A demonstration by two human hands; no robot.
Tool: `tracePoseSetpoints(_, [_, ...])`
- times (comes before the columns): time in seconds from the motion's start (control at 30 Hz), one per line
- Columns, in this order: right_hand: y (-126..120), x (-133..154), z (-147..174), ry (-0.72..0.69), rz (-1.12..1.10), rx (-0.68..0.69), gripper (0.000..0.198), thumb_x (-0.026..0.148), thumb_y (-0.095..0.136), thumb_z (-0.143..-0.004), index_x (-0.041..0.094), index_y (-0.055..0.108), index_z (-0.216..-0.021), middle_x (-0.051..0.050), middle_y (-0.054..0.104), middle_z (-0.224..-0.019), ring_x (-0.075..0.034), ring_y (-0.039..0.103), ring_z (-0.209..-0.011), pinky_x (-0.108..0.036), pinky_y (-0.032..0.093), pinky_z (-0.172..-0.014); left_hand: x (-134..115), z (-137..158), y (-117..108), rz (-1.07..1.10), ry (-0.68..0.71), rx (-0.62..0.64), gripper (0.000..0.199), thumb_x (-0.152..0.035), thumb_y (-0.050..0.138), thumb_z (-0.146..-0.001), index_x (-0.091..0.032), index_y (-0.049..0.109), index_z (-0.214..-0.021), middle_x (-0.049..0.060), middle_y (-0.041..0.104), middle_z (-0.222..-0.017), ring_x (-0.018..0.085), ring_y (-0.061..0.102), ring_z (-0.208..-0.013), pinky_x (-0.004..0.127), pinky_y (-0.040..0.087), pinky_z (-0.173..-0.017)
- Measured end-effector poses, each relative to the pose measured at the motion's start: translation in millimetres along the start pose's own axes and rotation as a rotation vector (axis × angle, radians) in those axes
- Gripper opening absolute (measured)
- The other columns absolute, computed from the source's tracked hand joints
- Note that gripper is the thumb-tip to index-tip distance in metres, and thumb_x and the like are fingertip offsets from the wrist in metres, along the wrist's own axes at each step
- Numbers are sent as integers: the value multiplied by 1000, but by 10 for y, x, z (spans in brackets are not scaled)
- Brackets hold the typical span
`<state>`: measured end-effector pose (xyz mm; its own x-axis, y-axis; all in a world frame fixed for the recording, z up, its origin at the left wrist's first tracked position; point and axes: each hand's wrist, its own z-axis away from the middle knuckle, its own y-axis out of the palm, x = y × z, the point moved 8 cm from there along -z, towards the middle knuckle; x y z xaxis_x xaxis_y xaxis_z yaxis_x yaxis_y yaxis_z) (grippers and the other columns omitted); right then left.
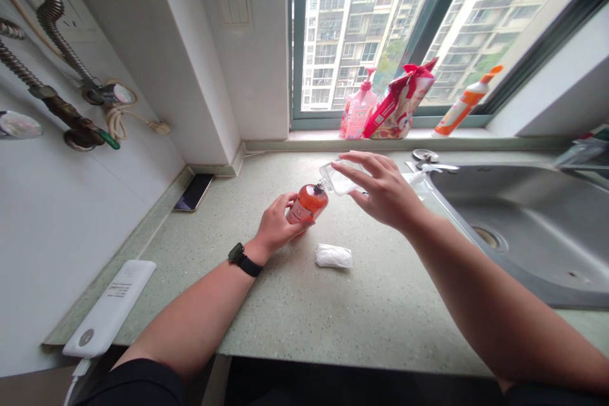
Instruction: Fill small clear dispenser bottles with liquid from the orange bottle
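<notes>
My left hand [280, 223] is wrapped round an orange bottle [309, 204] with a pale label, held tilted over the counter. In my right hand [380, 187] is a clear bottle [339, 179], tipped so that its neck meets the mouth of the orange one. Whether liquid is flowing between them I cannot tell. A folded white tissue [333, 256] lies on the counter just in front of the bottles. Behind my right hand, a white pump top [435, 168] rests near the sink's edge, partly hidden by my wrist.
A steel sink [533, 203] is on the right. The windowsill holds a pink pump bottle [358, 108], a red-and-white bag [402, 101] and an orange-and-white bottle [466, 101]. At left lie a phone [194, 193] and a white power bank [110, 307] with a cable. Pipes run along the left wall.
</notes>
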<state>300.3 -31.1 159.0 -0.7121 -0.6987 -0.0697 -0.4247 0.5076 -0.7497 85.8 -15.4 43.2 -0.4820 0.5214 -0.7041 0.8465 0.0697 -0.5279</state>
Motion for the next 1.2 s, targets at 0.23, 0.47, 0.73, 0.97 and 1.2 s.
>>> tracePoseSetpoints(0.23, [-18, 23, -8, -9, 2, -1, 82, 7, 67, -92, 42, 45, -163, -8, 65, -148, -32, 63, -135, -56, 49, -112, -18, -1, -15, 15, -1, 2, 63, -51, 89, -82, -22, 63, -132, 11, 76, -127, 29, 76, -110, 46, 62, -98])
tracePoseSetpoints(0.47, [-21, 35, -31, -21, 0, 12, 86, 6, 68, -89, 42, 44, -163, -7, 65, -150, -33, 60, -138, -56, 48, -114, -12, 0, -14, 4, -6, 2, 63, -51, 89, -81, -23, 64, -131, 11, 76, -126, 29, 76, -110, 46, 62, -97])
tracePoseSetpoints(0.73, [-20, 58, -57, -29, 9, 27, 83, 6, 67, -91, 42, 45, -161, -7, 65, -149, -32, 60, -139, -55, 47, -115, -17, -1, -18, 36, -17, 5, 62, -49, 90, -80, -23, 63, -130, 10, 76, -126, 29, 76, -109, 46, 62, -97])
tracePoseSetpoints(0.97, [-34, 79, -84, -38, 2, 34, 84, 7, 66, -91, 44, 42, -163, -5, 64, -150, -33, 59, -138, -55, 46, -115, -18, -2, -18, 43, -21, 3, 62, -48, 91, -79, -23, 63, -129, 10, 76, -126, 29, 77, -109, 46, 63, -97])
tracePoseSetpoints(1.2, [-48, 95, -101, -51, 12, 41, 87, 6, 68, -89, 43, 42, -164, -6, 65, -150, -33, 59, -138, -55, 46, -115, -34, 2, -25, 47, -20, -1, 62, -47, 91, -79, -23, 63, -129, 10, 76, -125, 28, 77, -108, 45, 63, -97])
